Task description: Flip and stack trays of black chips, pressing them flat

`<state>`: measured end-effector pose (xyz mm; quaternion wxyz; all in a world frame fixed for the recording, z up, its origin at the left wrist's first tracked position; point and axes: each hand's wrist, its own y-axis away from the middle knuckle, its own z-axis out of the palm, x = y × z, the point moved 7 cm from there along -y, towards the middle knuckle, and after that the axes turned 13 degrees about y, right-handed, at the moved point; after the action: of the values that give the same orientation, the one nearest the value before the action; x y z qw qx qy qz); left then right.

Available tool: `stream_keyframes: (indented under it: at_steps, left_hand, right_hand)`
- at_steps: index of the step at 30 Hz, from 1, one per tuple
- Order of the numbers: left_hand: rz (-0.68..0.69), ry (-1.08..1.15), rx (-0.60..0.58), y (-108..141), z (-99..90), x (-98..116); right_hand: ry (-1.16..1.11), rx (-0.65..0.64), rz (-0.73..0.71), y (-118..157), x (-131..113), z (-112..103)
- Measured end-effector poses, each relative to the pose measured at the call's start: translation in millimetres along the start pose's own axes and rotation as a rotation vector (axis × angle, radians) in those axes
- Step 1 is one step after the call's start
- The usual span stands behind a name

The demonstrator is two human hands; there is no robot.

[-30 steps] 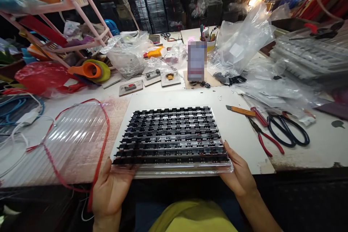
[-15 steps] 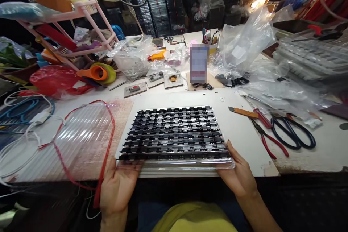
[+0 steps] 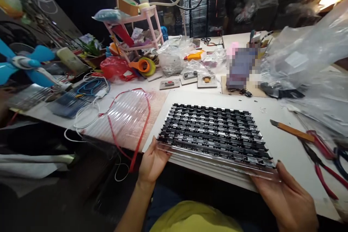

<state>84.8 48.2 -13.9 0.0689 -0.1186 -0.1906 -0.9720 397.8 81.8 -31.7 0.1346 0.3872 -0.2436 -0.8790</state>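
Note:
A clear plastic tray (image 3: 217, 164) filled with rows of small black parts with pins, like connectors (image 3: 209, 127), lies between my hands at the front edge of the white work board. My left hand (image 3: 154, 161) holds its near left corner, thumb on the rim and fingers partly hidden underneath. At the near right corner, my right hand (image 3: 288, 192) grips the tray with the thumb along its side and the fingers below. Whether the tray's underside touches the board cannot be made out.
Left of the board lie a clear ribbed plastic sheet (image 3: 127, 114) and red ribbon (image 3: 148, 116). A utility knife (image 3: 292, 130), a red screwdriver (image 3: 320, 145) and red-handled pliers (image 3: 323, 177) lie to the right. Small fixture blocks (image 3: 170, 84) and a propped phone (image 3: 241, 69) stand behind.
My view has swung left, so the tray and both hands appear farther right and the tray looks angled. A blue fan has come into view. Both hands still hold the tray.

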Motion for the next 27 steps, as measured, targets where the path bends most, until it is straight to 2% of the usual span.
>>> stream_keyframes:
  at_steps: [16,21,27]
  left_hand:
    - [0.006,-0.001,0.013,-3.6,1.1,2.4]
    - [-0.002,-0.013,0.013,-3.6,0.4,0.9]
    - [0.048,-0.072,0.027,-1.5,-1.6,1.7]
  right_hand:
    - [-0.028,-0.095,-0.042,-4.6,1.8,17.2]
    - [-0.025,-0.055,-0.038,-1.1,1.7,13.6]
    - [0.093,-0.012,-0.086,0.2,0.3,6.5]
